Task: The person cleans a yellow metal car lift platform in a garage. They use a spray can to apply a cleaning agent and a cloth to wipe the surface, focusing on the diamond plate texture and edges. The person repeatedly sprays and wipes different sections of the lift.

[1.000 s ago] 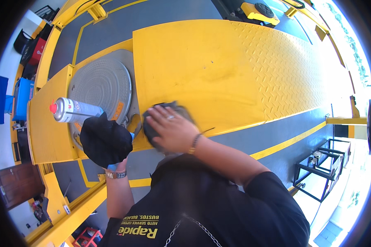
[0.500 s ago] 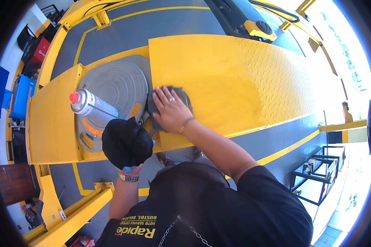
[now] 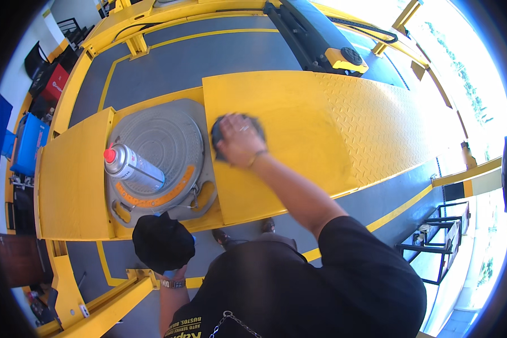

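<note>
My right hand (image 3: 239,139) presses a dark grey rag (image 3: 219,147) against the smooth part of the yellow platform (image 3: 287,186); motion blurs its fingers. At the lower left, my left hand (image 3: 176,274) holds up a rounded bundle of black cloth (image 3: 162,243) with a bit of blue at its edge. That bundle hides most of the left fingers. Left of the rag, a grey round turn plate (image 3: 180,127) sits in a recess of the platform. On the plate is a silver spray can (image 3: 138,169) with a red cap.
Raised-pattern yellow plate (image 3: 372,124) continues to the right. Beyond the platform, a black lift beam (image 3: 307,36) with a yellow end block (image 3: 346,59) slants over the grey floor. A black metal frame rack (image 3: 436,242) is at the right, and a yellow beam (image 3: 104,301) at the lower left.
My right hand and the rag have shifted slightly right on the platform. My left hand, with the black cloth bundle, has dropped lower, away from the can and plate. The view has shifted too.
</note>
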A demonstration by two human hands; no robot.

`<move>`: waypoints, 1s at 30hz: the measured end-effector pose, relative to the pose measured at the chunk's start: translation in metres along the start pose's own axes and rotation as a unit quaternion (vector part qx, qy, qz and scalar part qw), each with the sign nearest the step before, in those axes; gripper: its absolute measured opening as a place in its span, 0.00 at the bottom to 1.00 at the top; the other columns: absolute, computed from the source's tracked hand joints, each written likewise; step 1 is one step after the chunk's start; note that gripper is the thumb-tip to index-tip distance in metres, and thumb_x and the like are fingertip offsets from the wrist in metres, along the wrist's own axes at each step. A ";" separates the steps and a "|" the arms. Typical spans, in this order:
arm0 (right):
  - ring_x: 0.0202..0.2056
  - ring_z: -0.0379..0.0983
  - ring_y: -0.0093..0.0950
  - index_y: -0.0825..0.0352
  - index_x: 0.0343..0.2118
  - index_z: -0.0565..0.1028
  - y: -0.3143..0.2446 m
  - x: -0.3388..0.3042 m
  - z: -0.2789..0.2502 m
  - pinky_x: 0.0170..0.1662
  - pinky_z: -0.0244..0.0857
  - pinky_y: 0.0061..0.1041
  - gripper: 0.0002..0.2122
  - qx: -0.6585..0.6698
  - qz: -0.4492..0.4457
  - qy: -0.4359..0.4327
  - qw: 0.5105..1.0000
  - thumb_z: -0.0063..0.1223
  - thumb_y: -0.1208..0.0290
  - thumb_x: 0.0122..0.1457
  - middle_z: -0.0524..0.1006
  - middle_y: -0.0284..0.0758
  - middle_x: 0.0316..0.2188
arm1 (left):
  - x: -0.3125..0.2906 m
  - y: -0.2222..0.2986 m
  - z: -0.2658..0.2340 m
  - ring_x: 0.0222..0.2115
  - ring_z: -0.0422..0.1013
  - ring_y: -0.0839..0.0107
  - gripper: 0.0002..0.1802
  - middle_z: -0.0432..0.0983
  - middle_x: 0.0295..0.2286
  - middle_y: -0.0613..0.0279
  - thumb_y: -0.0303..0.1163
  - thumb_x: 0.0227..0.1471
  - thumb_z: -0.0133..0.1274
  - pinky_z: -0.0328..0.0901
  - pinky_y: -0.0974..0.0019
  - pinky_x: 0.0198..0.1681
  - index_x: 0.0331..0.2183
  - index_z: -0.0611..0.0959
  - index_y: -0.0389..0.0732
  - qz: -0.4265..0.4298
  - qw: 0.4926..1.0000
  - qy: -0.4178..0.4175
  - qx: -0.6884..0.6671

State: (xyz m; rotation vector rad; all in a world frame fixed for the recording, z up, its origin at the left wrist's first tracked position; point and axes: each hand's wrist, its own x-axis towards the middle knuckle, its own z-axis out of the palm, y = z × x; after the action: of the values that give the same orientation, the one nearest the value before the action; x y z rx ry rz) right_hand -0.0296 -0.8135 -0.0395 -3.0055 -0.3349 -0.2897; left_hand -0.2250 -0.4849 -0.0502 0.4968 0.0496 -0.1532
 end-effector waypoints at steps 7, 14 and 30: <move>0.74 0.49 0.45 0.70 0.71 0.59 0.105 -0.105 -0.046 0.75 0.42 0.45 0.33 0.025 0.097 -0.092 0.991 0.48 0.56 0.67 0.58 0.46 0.72 | -0.024 0.003 0.000 0.48 0.74 0.66 0.24 0.78 0.48 0.66 0.52 0.69 0.44 0.70 0.58 0.51 0.55 0.77 0.47 0.047 0.996 0.071 0.014; 0.70 0.58 0.43 0.70 0.65 0.69 0.171 0.073 -0.014 0.72 0.49 0.42 0.31 -0.015 0.262 -0.014 0.965 0.42 0.50 0.66 0.65 0.48 0.69 | -0.049 0.018 0.001 0.52 0.73 0.67 0.27 0.75 0.51 0.64 0.50 0.68 0.48 0.70 0.63 0.53 0.59 0.74 0.44 0.072 0.996 0.007 -0.057; 0.75 0.47 0.45 0.67 0.73 0.55 0.302 0.037 -0.005 0.75 0.41 0.46 0.34 -0.028 0.281 -0.030 0.959 0.36 0.47 0.71 0.54 0.45 0.74 | -0.050 -0.044 0.001 0.51 0.73 0.64 0.23 0.77 0.49 0.63 0.51 0.70 0.43 0.68 0.55 0.56 0.56 0.77 0.48 0.115 0.970 0.150 0.155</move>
State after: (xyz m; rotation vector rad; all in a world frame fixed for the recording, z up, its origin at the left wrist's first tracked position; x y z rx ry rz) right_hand 0.0735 -1.0999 -0.0523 -2.9995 0.5289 -0.1542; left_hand -0.2814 -0.5171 -0.0661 0.8312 0.2669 0.1470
